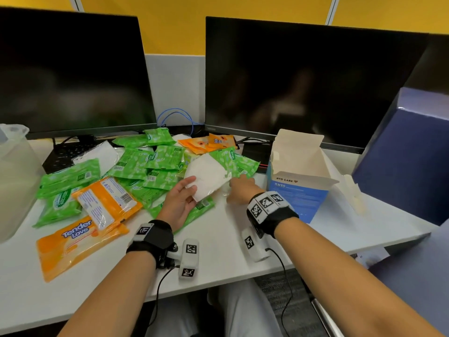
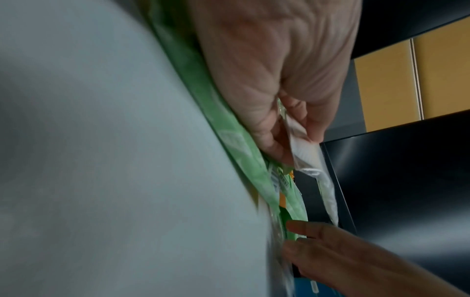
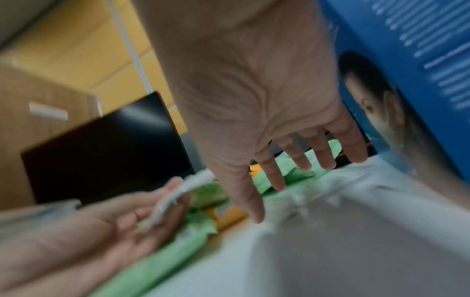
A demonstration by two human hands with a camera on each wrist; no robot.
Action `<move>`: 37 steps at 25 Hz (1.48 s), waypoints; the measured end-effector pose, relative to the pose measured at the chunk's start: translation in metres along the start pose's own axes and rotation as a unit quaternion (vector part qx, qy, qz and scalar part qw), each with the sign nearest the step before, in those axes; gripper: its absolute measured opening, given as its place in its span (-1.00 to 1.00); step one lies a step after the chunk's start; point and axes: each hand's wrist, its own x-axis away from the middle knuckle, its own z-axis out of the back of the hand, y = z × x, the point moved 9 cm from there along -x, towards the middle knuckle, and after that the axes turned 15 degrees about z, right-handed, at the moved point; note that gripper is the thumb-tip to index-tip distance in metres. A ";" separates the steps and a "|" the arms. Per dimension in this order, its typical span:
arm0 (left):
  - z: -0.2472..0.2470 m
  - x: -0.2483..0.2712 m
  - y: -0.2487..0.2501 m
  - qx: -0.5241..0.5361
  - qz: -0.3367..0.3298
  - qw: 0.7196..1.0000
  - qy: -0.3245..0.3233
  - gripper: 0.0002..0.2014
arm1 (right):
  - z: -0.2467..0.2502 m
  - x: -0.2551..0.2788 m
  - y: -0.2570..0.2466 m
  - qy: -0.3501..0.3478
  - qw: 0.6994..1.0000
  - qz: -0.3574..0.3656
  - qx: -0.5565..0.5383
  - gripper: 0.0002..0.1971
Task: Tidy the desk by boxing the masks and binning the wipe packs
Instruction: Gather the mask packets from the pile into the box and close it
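Mask (image 1: 207,175), white, flat, clear-wrapped, left hand (image 1: 178,203) pinching

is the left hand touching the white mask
Touching. Left wrist view shows the left hand pinching the white mask between thumb and fingers.

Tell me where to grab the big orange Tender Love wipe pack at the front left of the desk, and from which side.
Take the Tender Love wipe pack by its near edge, coming from the front with the left hand. It lies flat, that edge sits bare on the desk, while a smaller orange pack overlaps its far end. Probably pinch it thumb on top.
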 end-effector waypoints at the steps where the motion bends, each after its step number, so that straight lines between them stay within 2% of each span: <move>1: 0.001 0.000 0.001 -0.004 -0.005 1.000 0.004 -0.76 | 0.000 -0.001 0.001 0.014 1.000 -0.015 -0.010 -0.36; 4: 0.004 -0.003 0.001 0.001 -0.024 1.000 0.016 -0.76 | 0.001 -0.006 -0.001 0.002 0.997 -0.032 0.064 -0.43; 6: 0.005 -0.004 0.001 0.004 -0.030 0.999 0.019 -0.76 | 0.004 -0.010 -0.009 0.002 0.992 -0.019 0.128 -0.60; 9: 0.001 -0.001 0.002 0.003 -0.038 0.999 0.011 -0.79 | 0.002 -0.011 -0.017 0.009 0.980 0.013 0.199 -0.63; 14: -0.002 0.002 0.002 -0.017 -0.042 0.999 0.021 -0.76 | 0.013 0.003 -0.022 0.029 0.973 0.060 0.220 -0.69; 17: 0.002 0.000 0.000 -0.033 -0.035 0.998 0.047 -0.70 | 0.032 0.021 -0.032 0.088 0.975 0.088 0.184 -0.79; 19: -0.005 0.006 0.008 -0.111 -0.062 0.990 0.063 -0.69 | 0.062 0.043 -0.043 0.173 0.967 0.136 0.131 -0.92; 20: -0.014 0.015 0.019 -0.196 -0.103 0.972 0.079 -0.71 | 0.079 0.055 -0.047 0.211 0.959 0.159 0.105 -0.96; 21: -0.031 0.026 0.034 -0.290 -0.153 0.940 0.092 -0.67 | 0.095 0.067 -0.049 0.241 0.950 0.182 0.079 -0.96; 23: -0.072 0.048 0.061 -0.451 -0.254 0.851 0.090 -0.43 | 0.124 0.090 -0.057 0.279 0.926 0.256 -0.014 -0.96; 24: -0.094 0.056 0.069 -0.508 -0.298 0.805 0.072 -0.38 | 0.135 0.101 -0.060 0.282 0.911 0.293 -0.064 -0.96; 25: -0.113 0.064 0.075 -0.547 -0.339 0.763 0.060 -0.43 | 0.142 0.108 -0.059 0.283 0.904 0.308 -0.091 -0.95; 26: -0.125 0.067 0.080 -0.569 -0.369 0.732 0.066 -0.56 | 0.147 0.111 -0.052 0.289 0.908 0.291 -0.090 -0.94; 27: -0.133 0.071 0.086 -0.574 -0.389 0.715 0.088 -0.70 | 0.149 0.111 -0.038 0.301 0.919 0.244 -0.072 -0.89; 29: -0.132 0.074 0.097 -0.540 -0.412 0.717 0.156 -0.82 | 0.143 0.109 0.002 0.296 0.952 0.073 -0.006 -0.72; 30: -0.129 0.076 0.100 -0.517 -0.416 0.725 0.187 -0.83 | 0.133 0.110 0.020 0.252 0.967 -0.013 0.016 -0.60; 31: -0.127 0.078 0.102 -0.495 -0.415 0.735 0.206 -0.83 | 0.120 0.113 0.031 0.196 0.978 -0.065 0.036 -0.52; 32: -0.127 0.079 0.103 -0.479 -0.410 0.747 0.213 -0.82 | 0.110 0.114 0.034 0.146 0.985 -0.075 0.063 -0.53; 35: -0.125 0.082 0.109 -0.427 -0.396 0.786 0.206 -0.80 | 0.096 0.116 0.025 0.083 0.989 0.035 0.120 -0.82; 37: -0.118 0.085 0.117 -0.380 -0.386 0.818 0.195 -0.84 | 0.098 0.126 0.028 0.078 0.985 0.080 0.134 -0.63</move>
